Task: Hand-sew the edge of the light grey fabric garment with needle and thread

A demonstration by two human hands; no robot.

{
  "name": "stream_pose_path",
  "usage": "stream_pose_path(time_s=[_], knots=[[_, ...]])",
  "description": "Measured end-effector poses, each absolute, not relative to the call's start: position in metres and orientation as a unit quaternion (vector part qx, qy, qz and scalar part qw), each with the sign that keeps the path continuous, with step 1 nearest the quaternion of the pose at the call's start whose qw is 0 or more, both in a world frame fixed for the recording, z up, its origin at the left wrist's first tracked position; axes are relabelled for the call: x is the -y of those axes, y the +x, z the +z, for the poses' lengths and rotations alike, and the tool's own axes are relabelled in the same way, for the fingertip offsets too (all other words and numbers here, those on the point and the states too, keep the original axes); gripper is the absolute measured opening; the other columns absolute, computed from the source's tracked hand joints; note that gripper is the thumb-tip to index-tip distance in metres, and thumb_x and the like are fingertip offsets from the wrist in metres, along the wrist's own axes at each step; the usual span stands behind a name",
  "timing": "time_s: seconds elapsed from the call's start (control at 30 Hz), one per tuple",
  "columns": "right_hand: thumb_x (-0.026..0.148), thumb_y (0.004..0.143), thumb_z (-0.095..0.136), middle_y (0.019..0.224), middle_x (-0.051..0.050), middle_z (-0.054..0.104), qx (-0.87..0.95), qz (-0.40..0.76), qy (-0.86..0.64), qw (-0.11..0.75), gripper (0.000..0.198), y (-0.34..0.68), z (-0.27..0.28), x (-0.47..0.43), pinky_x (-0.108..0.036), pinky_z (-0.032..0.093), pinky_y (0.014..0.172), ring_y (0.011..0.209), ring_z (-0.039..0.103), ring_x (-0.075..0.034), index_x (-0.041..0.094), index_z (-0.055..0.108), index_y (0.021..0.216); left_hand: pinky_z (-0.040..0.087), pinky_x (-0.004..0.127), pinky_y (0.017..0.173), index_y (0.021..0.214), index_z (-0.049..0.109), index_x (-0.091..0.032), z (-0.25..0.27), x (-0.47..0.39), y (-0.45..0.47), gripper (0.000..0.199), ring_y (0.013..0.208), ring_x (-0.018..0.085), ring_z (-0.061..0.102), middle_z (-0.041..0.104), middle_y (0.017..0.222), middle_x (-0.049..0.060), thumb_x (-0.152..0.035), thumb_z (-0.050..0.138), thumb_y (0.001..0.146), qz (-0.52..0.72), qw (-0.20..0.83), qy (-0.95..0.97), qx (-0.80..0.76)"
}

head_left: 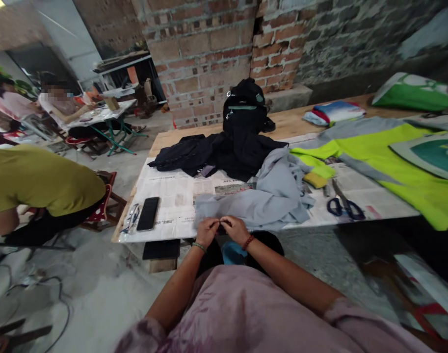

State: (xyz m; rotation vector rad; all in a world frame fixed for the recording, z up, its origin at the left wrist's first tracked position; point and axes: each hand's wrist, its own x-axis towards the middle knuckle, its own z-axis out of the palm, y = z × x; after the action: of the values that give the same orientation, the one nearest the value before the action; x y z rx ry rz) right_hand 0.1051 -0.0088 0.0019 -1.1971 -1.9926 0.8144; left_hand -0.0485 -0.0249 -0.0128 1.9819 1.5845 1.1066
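Note:
My left hand (207, 231) and my right hand (235, 229) meet at the table's front edge, fingertips pinched together. Whatever they pinch is too small or too hidden to make out. Directly beyond them lies a crumpled light-grey cloth (246, 208), and both hands overlap its near edge. A black garment (209, 152) is heaped behind the grey cloth. To the right rest dark-handled scissors (344, 206), next to a small yellow block (315, 180). A black phone (148, 214) and a pair of glasses (132, 218) lie to the left.
Newspaper covers much of the wooden table (165, 141). A black backpack (245, 105) stands at the back. On the right are a neon-yellow and grey garment (378, 147), an iron (433, 154) and a green-white bag (411, 92). A person in an olive shirt (50, 179) sits at left.

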Motion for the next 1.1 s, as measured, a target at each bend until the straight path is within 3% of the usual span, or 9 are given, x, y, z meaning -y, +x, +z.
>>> stream_pose_path(time_s=[0.13, 0.37, 0.53, 0.83, 0.93, 1.1], knots=[[0.018, 0.081, 0.049, 0.083, -0.002, 0.066, 0.724, 0.360, -0.476, 0.347, 0.014, 0.102, 0.001, 0.008, -0.025, 0.047, 0.074, 0.081, 0.061, -0.014, 0.020, 0.063, 0.085, 0.051, 0.028, 0.065, 0.081, 0.068, -0.019, -0.013, 0.026, -0.048, 0.014, 0.070, 0.014, 0.061, 0.067, 0.074, 0.002, -0.016, 0.055, 0.079, 0.399, 0.171, 0.705, -0.561], [0.020, 0.085, 0.045, 0.082, -0.006, 0.064, 0.780, 0.245, -0.445, 0.366, 0.016, 0.103, -0.012, 0.008, -0.028, 0.046, 0.074, 0.079, 0.058, -0.016, 0.019, 0.061, 0.083, 0.050, 0.028, 0.068, 0.081, 0.068, -0.020, -0.015, 0.027, -0.047, 0.013, 0.073, 0.014, 0.061, 0.067, 0.076, 0.002, -0.017, 0.055, 0.079, 0.386, 0.163, 0.705, -0.572], [0.017, 0.083, 0.047, 0.083, -0.007, 0.062, 0.787, 0.224, -0.414, 0.400, 0.014, 0.105, -0.025, 0.008, -0.028, 0.045, 0.073, 0.078, 0.056, -0.016, 0.017, 0.059, 0.087, 0.048, 0.027, 0.071, 0.083, 0.067, -0.019, -0.013, 0.028, -0.045, 0.013, 0.075, 0.014, 0.060, 0.066, 0.078, 0.003, -0.018, 0.054, 0.080, 0.376, 0.174, 0.696, -0.586], [0.013, 0.075, 0.051, 0.084, -0.007, 0.058, 0.795, 0.213, -0.473, 0.315, 0.009, 0.096, -0.023, 0.008, -0.028, 0.043, 0.072, 0.078, 0.054, -0.017, 0.015, 0.053, 0.082, 0.047, 0.027, 0.071, 0.081, 0.067, -0.018, -0.016, 0.027, -0.047, 0.013, 0.075, 0.014, 0.059, 0.066, 0.077, 0.003, -0.016, 0.054, 0.080, 0.387, 0.168, 0.699, -0.578], [0.011, 0.072, 0.051, 0.092, -0.009, 0.058, 0.800, 0.197, -0.492, 0.281, 0.016, 0.092, -0.017, 0.009, -0.028, 0.043, 0.074, 0.084, 0.054, -0.018, 0.015, 0.053, 0.087, 0.047, 0.026, 0.070, 0.081, 0.066, -0.018, -0.016, 0.027, -0.047, 0.013, 0.074, 0.014, 0.059, 0.066, 0.078, 0.003, -0.015, 0.053, 0.080, 0.393, 0.174, 0.696, -0.575], [0.004, 0.073, 0.043, 0.088, -0.008, 0.060, 0.800, 0.211, -0.504, 0.248, 0.020, 0.092, -0.014, 0.006, -0.027, 0.042, 0.076, 0.083, 0.054, -0.016, 0.015, 0.053, 0.087, 0.046, 0.026, 0.069, 0.080, 0.065, -0.018, -0.013, 0.027, -0.046, 0.012, 0.074, 0.014, 0.058, 0.064, 0.076, 0.003, -0.016, 0.053, 0.080, 0.386, 0.174, 0.703, -0.572]])
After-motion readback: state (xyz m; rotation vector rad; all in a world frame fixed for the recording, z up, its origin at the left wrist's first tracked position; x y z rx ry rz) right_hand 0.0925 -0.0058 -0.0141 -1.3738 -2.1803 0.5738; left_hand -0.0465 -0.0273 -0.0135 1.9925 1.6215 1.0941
